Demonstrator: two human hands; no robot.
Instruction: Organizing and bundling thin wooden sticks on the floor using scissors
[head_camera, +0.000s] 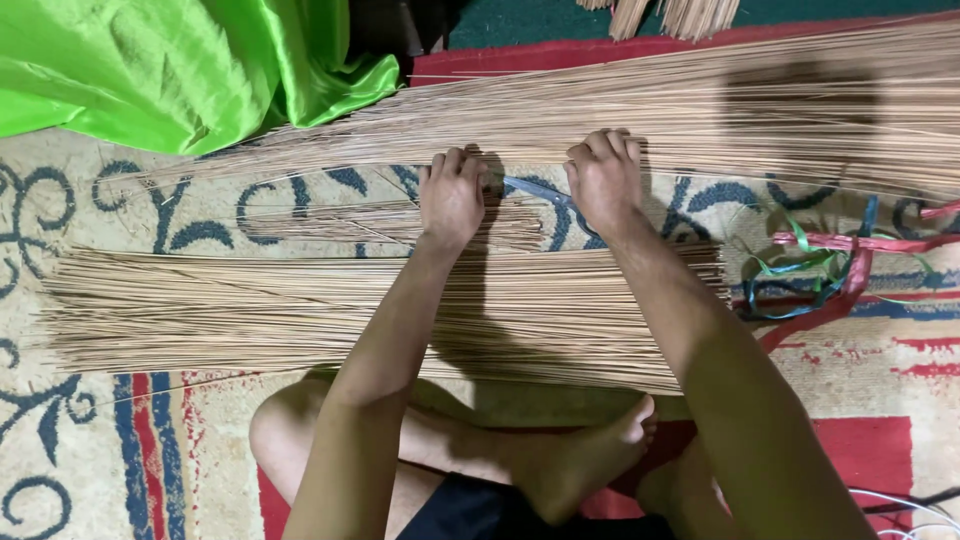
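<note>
A long pile of thin tan sticks (700, 110) lies across the carpet at the far side. My left hand (452, 195) and my right hand (603, 180) both rest with curled fingers on its near edge, gripping sticks. Between the hands lies a small bunch of loose sticks (380, 222) over a blue strip. A second, wider layer of sticks (200, 310) is spread closer to me, under my forearms. My crossed legs and a bare foot (585, 455) show at the bottom.
A bright green shiny cloth (180, 65) is heaped at the top left. Red, green and blue plastic ribbons (830, 270) lie tangled at the right. A patterned carpet (80, 460) covers the floor. More stick ends (680, 15) poke in at the top.
</note>
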